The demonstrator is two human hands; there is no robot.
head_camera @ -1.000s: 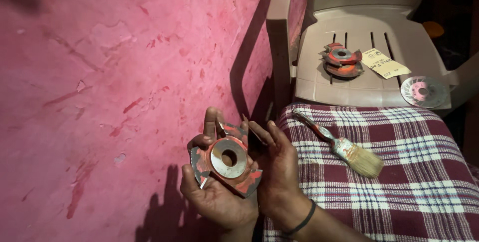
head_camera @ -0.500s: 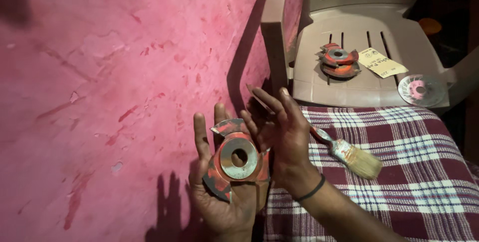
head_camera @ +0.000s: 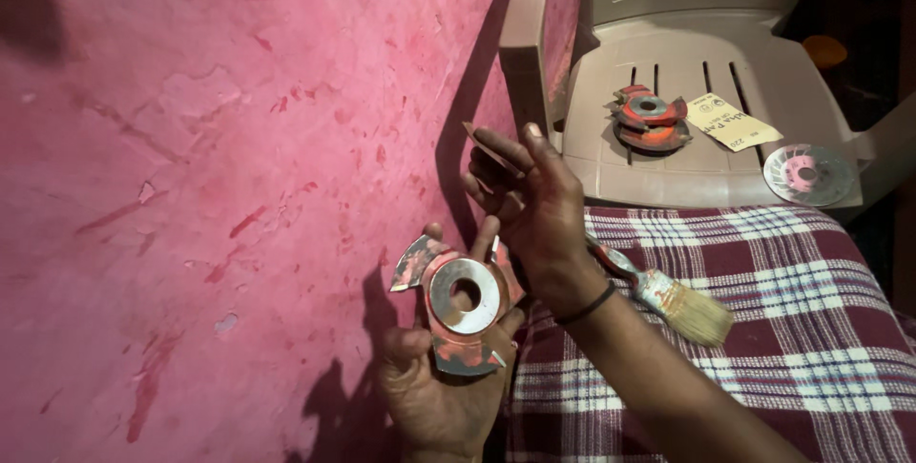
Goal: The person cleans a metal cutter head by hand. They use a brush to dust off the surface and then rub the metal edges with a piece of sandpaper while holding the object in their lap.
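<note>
Cupping a red-stained three-winged cutter head (head_camera: 461,306) in its palm beside the pink wall (head_camera: 191,186), the left hand (head_camera: 441,389) grasps it while the right hand's (head_camera: 539,220) fingers (head_camera: 496,150) pinch a small sandpaper scrap (head_camera: 489,144) just above.

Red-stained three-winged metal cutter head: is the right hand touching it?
Apart. The head view shows the right hand raised above the red-stained three-winged metal cutter head, which lies in the left hand, with pink wall visible between them.
</note>
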